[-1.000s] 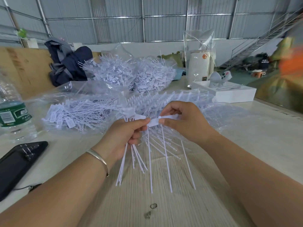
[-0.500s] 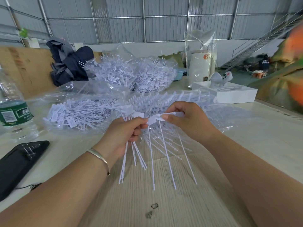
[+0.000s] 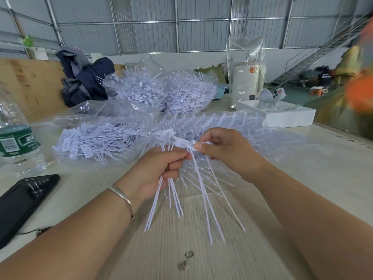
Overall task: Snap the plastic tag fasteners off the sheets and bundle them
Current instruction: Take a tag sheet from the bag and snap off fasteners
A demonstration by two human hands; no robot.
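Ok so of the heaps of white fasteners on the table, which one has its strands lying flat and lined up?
The near-left heap beside the water bottle; the two far heaps bristle in all directions.

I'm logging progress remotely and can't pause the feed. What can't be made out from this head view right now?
- The joint where the fasteners meet their sheet: covered by right hand and left hand fingers.
- How many loose fasteners the left hand holds: hidden inside the fist.
- Water bottle: cut off by the left edge.
- Orange shape at right: motion-blurred, unidentifiable.
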